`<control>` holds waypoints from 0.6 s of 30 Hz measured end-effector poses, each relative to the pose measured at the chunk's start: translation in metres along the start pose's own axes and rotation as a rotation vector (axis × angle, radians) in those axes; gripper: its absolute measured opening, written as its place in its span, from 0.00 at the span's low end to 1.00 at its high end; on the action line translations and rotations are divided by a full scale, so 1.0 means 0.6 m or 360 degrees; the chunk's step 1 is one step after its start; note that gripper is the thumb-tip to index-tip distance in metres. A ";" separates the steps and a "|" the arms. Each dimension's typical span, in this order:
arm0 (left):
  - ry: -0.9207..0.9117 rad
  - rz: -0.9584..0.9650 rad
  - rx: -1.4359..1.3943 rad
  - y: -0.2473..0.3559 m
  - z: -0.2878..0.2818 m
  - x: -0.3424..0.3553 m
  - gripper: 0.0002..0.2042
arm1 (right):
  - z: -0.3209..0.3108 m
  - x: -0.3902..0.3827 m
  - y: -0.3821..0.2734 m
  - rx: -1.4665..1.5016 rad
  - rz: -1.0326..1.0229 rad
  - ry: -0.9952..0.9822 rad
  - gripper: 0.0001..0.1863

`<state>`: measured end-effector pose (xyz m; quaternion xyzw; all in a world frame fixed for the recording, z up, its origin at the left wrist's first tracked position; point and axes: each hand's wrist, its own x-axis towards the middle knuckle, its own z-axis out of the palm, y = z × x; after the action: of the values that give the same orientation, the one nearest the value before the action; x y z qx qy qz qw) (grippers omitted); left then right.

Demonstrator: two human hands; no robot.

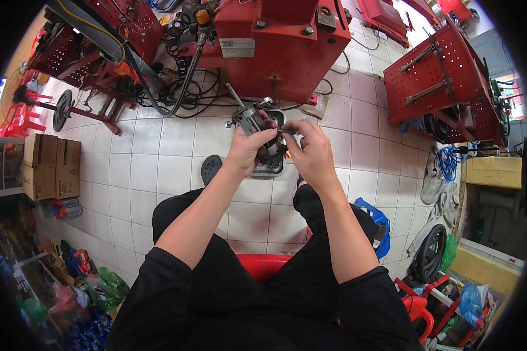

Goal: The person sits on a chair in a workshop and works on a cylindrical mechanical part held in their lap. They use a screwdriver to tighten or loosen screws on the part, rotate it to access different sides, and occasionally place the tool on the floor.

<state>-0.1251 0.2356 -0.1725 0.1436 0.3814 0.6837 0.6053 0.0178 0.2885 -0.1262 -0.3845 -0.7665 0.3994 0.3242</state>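
Gripping the motor part (253, 126) firmly, the left hand (246, 146) is steadying it while the right hand (310, 149) is pinching a small piece.

Red machine (281, 47), white tiled floor (158, 158), grey metal part (252, 120), black trousers (246, 275).

A large red machine (281, 44) stands on the white tiled floor (152, 169), with black hoses and cables (184, 88) coiled at its left foot and a red perforated rack (442, 76) well apart to its right. Far to the machine's left, against the wall, sit two stacked cardboard boxes (51, 167), and between them and the machine lies a small wheel on an axle (62, 109). Down to the machine's lower right lie a heap of grey rags (442, 187), a blue plastic case (376, 225) and a black tyre (430, 253).
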 end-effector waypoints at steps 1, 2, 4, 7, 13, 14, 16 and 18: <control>0.0017 0.0005 -0.0017 0.001 0.000 0.000 0.19 | 0.000 0.000 0.000 0.0002 -0.0003 -0.0002 0.08; 0.0035 0.0010 -0.0033 0.002 -0.001 0.001 0.20 | 0.000 -0.001 0.000 -0.0007 -0.0006 0.0001 0.08; 0.0029 0.0032 0.0003 0.002 -0.005 0.004 0.20 | 0.001 -0.001 0.002 -0.0025 -0.0012 0.0006 0.08; -0.0013 0.0032 0.0045 0.002 -0.008 0.004 0.20 | 0.001 -0.001 0.001 -0.0023 -0.0009 0.0009 0.08; -0.0065 0.0110 0.0188 -0.001 -0.006 0.002 0.19 | 0.002 -0.001 0.003 -0.0078 -0.0068 0.0022 0.07; -0.0062 0.0118 0.0204 -0.001 -0.004 0.002 0.18 | 0.002 -0.001 0.004 -0.0100 -0.0084 0.0022 0.07; -0.0064 0.0137 0.0231 0.001 -0.003 0.002 0.18 | 0.001 -0.001 0.004 -0.0145 -0.0116 0.0021 0.07; -0.0067 0.0151 0.0284 0.002 -0.004 0.002 0.19 | 0.000 -0.001 0.004 -0.0167 -0.0125 0.0021 0.07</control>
<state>-0.1277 0.2359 -0.1737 0.2292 0.4209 0.6717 0.5649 0.0187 0.2890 -0.1282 -0.3733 -0.7988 0.3430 0.3239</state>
